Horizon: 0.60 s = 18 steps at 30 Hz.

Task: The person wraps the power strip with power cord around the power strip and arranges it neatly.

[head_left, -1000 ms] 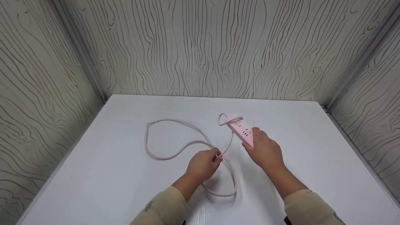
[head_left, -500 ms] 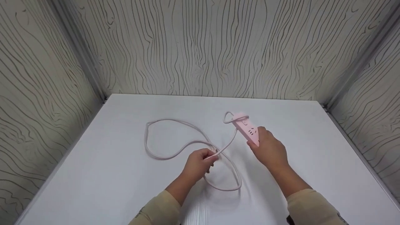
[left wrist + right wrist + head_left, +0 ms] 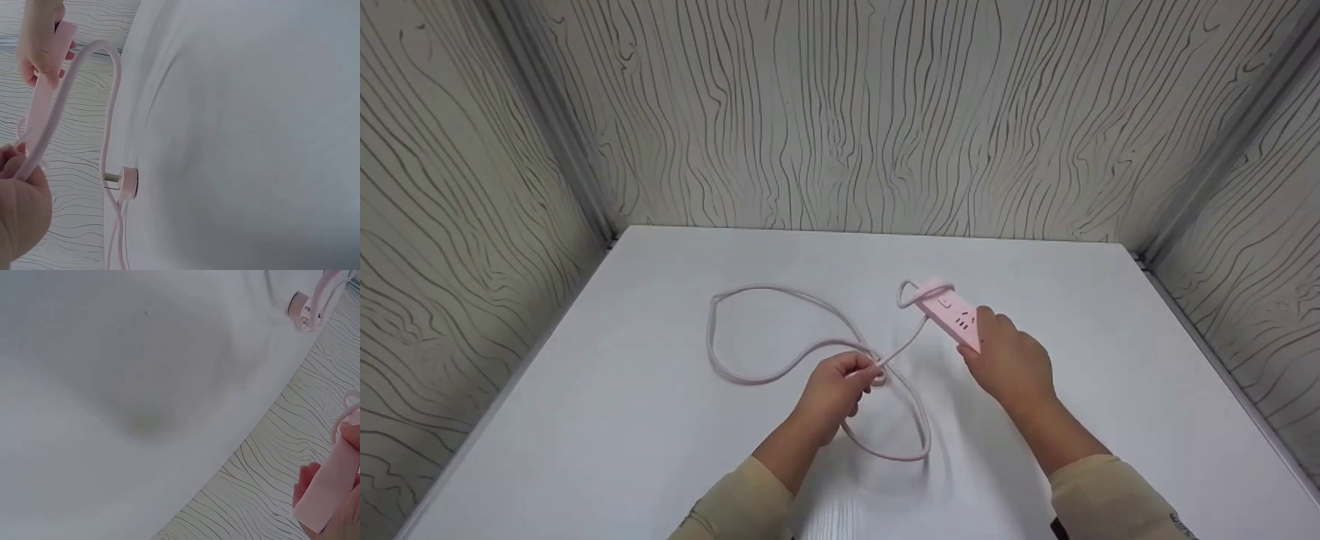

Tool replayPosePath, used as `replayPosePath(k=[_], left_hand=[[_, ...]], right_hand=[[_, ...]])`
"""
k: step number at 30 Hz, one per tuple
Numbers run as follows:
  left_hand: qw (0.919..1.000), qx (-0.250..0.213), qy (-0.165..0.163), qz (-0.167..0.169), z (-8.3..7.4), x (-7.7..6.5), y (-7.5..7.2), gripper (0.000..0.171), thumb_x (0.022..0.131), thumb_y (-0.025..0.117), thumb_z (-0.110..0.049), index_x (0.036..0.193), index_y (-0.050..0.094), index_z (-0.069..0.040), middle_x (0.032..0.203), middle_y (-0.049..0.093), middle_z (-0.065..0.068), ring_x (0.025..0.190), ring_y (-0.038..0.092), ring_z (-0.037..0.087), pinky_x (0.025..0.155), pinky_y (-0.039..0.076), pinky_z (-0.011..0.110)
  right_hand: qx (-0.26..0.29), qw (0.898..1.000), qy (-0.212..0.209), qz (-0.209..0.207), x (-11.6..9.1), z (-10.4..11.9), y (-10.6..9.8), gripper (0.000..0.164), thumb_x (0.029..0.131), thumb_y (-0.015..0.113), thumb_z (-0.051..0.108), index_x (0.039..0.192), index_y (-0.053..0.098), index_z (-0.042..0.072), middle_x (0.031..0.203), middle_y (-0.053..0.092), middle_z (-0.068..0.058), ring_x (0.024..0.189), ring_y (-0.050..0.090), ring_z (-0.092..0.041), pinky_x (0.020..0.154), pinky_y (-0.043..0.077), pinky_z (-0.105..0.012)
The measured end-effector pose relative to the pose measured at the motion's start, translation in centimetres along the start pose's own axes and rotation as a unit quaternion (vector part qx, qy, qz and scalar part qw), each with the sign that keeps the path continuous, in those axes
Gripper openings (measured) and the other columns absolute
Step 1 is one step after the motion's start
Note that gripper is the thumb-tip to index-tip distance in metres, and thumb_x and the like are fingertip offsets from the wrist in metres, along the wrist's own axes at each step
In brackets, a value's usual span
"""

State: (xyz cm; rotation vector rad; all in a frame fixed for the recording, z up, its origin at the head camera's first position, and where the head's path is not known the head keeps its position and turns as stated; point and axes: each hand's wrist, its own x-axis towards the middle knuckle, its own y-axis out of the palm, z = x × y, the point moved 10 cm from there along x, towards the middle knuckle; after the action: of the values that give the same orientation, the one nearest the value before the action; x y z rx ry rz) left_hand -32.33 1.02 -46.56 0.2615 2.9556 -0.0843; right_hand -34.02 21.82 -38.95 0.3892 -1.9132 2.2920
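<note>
A pink power strip point(image 3: 952, 313) with a switch and socket slots is gripped at its near end by my right hand point(image 3: 1011, 360). Its pale pink cord point(image 3: 901, 346) makes a turn around the strip's far end. My left hand point(image 3: 834, 386) pinches the cord between thumb and fingers, left of the strip. In the left wrist view, the cord arches down from that hand to the plug point(image 3: 128, 183), which sits on the table with its prongs sticking out. Part of the strip is hidden inside my right hand point(image 3: 340, 512) in the right wrist view.
One large loop of cord point(image 3: 750, 381) lies on the white table point(image 3: 607, 420) to the left. A smaller cord loop point(image 3: 885, 456) hangs below my left hand. Wood-patterned panels point(image 3: 840, 112) enclose the table at the back and sides.
The right hand and power strip have shifted a little to the right. The left hand has moved slightly left and now pinches the cord, uncovering the plug. The large loop stays put.
</note>
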Motion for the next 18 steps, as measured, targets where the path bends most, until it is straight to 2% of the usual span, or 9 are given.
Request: replayPosePath(k=[3, 5, 7, 10, 12, 18], left_hand=[[0.9984, 0.052, 0.021, -0.009, -1.0, 0.0, -0.3, 0.010, 0.086, 0.063, -0.020, 0.080, 0.064, -0.011, 0.070, 0.055, 0.000, 0.058, 0.043, 0.012, 0.050, 0.037, 0.023], [0.9934, 0.103, 0.048, -0.012, -2.0, 0.1, -0.6, 0.010, 0.085, 0.063, -0.019, 0.078, 0.065, -0.013, 0.072, 0.057, -0.001, 0.062, 0.048, 0.012, 0.055, 0.041, 0.025], [0.9834, 0.160, 0.084, -0.013, -3.2, 0.2, -0.8, 0.010, 0.085, 0.063, -0.018, 0.077, 0.065, -0.013, 0.073, 0.058, -0.003, 0.069, 0.051, 0.011, 0.061, 0.044, 0.025], [0.9650, 0.228, 0.130, -0.006, -4.8, 0.2, -0.9, 0.011, 0.084, 0.063, -0.016, 0.074, 0.065, -0.013, 0.071, 0.057, -0.005, 0.067, 0.050, 0.011, 0.059, 0.044, 0.024], [0.9556, 0.257, 0.144, 0.007, -5.5, 0.2, -0.8, 0.011, 0.084, 0.063, -0.015, 0.074, 0.065, -0.013, 0.068, 0.055, -0.005, 0.065, 0.048, 0.010, 0.057, 0.042, 0.023], [0.9369, 0.304, 0.155, 0.076, -6.7, 0.6, 0.1, 0.014, 0.086, 0.061, -0.018, 0.076, 0.068, -0.012, 0.064, 0.051, -0.005, 0.062, 0.046, 0.010, 0.054, 0.041, 0.022]], right_hand=[[-0.033, 0.999, -0.021, -0.001, -0.1, 0.2, 0.0, 0.052, 0.079, 0.069, 0.025, 0.118, 0.046, 0.000, 0.087, 0.058, -0.016, 0.057, 0.051, -0.025, 0.047, 0.043, -0.038], [-0.051, 0.998, -0.032, 0.003, -0.2, 0.4, 0.0, 0.052, 0.077, 0.070, 0.024, 0.118, 0.046, 0.001, 0.090, 0.059, -0.016, 0.057, 0.051, -0.025, 0.047, 0.043, -0.038], [-0.065, 0.997, -0.042, 0.011, -0.4, 0.4, 0.1, 0.053, 0.076, 0.071, 0.023, 0.118, 0.048, 0.002, 0.093, 0.060, -0.016, 0.058, 0.051, -0.026, 0.048, 0.043, -0.038], [-0.082, 0.994, -0.058, 0.032, -0.7, 0.6, 0.6, 0.054, 0.074, 0.073, 0.022, 0.120, 0.049, 0.005, 0.097, 0.061, -0.014, 0.060, 0.051, -0.026, 0.050, 0.043, -0.038], [-0.092, 0.992, -0.075, 0.049, -0.9, 0.9, 1.1, 0.054, 0.074, 0.073, 0.022, 0.120, 0.051, 0.006, 0.099, 0.062, -0.013, 0.062, 0.051, -0.025, 0.053, 0.043, -0.038], [-0.128, 0.976, -0.144, 0.103, -1.5, 2.2, 2.4, 0.051, 0.072, 0.075, 0.021, 0.118, 0.054, 0.012, 0.098, 0.062, -0.007, 0.068, 0.051, -0.024, 0.063, 0.044, -0.040]])
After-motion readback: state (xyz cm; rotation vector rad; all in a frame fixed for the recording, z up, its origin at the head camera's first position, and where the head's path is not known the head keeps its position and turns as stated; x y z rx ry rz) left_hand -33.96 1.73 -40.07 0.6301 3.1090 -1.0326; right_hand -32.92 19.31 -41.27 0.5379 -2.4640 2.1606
